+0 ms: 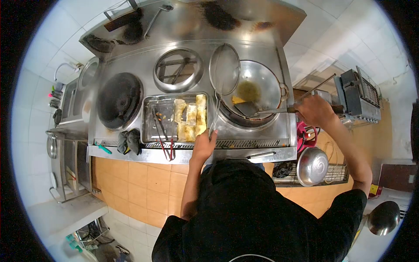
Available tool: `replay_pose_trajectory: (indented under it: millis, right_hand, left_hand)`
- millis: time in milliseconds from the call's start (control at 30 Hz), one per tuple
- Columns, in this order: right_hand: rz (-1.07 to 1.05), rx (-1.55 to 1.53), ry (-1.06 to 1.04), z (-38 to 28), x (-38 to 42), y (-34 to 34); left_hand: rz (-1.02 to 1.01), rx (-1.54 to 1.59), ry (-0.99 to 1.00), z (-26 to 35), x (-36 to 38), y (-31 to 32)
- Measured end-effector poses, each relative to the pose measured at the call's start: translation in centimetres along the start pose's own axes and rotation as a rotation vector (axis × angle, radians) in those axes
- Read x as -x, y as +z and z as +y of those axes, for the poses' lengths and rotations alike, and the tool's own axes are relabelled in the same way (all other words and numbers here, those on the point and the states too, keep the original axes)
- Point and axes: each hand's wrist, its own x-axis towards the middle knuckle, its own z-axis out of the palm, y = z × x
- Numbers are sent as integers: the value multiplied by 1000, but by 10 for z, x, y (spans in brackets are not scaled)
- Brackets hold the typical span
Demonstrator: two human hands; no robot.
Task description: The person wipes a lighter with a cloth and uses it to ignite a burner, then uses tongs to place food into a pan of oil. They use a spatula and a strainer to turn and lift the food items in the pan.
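Note:
In the head view my left hand [203, 146] is closed around the handle of a round wire-mesh strainer [224, 65]. The strainer is raised at the left rim of a wok [269, 83], overlapping it. My right hand [316, 111] grips the handle of a spatula [248, 109], whose blade dips into the wok. Oil [249, 91] pools at the wok's bottom. A yellow piece of food [237, 100] lies beside the blade. Left of the strainer handle, a metal tray [150, 135] holds several pale yellow rolls [191, 117] and red-handled tongs [162, 135], which stick out over its front edge.
A blackened round pan [120, 101] sits on the left of the steel stove, near an open burner ring [178, 70]. Dark gloves [129, 141] and a green-handled tool [104, 148] lie along the front edge. A metal bowl [312, 166] stands low at right.

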Motion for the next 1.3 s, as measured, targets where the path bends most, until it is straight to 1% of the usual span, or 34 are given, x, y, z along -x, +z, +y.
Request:
replay_pose_trajectory:
  millis: [67, 200, 267, 433, 500, 600, 667, 833, 900, 1000, 1100, 1133, 1167, 1200, 1267, 1300]
  right_hand:
    - [-48, -24, 7, 1, -2, -1]
    - [-5, -5, -4, 3, -2, 1]
    - [-92, -3, 1, 7, -4, 5]
    - [-74, 0, -3, 9, -8, 4]
    - [-69, 4, -12, 10, -9, -1]
    - [-54, 27, -18, 10, -11, -7]
    - [39, -2, -59, 12, -13, -6]
    - [-11, -41, -28, 10, -13, -13]
    - [-24, -40, -29, 10, -12, -15]
    - [-44, -36, -20, 10, -9, -15]
    - [-81, -67, 10, 15, -7, -21]
    - [-59, -86, 70, 15, -3, -28]
    - [-37, -107, 129, 17, -1, -33]
    - [-33, -102, 126, 20, 0, -36]
    - [-152, -178, 226, 24, 0, -39]
    - [-151, -183, 233, 25, -1, -37]
  left_hand:
    - [13, 5, 16, -2, 0, 0]
    - [59, 7, 48, -9, -2, 3]
    - [58, 11, 42, -8, -3, 2]
    - [49, 11, 36, -6, -3, 0]
    - [20, 4, 5, -7, -3, 1]
    - [31, -15, 25, -6, -2, 2]
    - [9, 7, 6, -2, -1, 1]
    - [-15, 41, -37, 0, -1, -1]
    - [51, 1, 56, -4, -1, 0]
    - [40, 48, 45, -2, -1, -3]
    - [70, 16, 61, 2, -2, -6]
    - [80, 20, 62, 5, -2, -9]
    - [47, 29, 17, 10, 1, -13]
    - [12, 36, -28, 14, 2, -16]
    - [15, 40, -34, 14, 3, -17]
    - [9, 43, -41, 13, 4, -16]
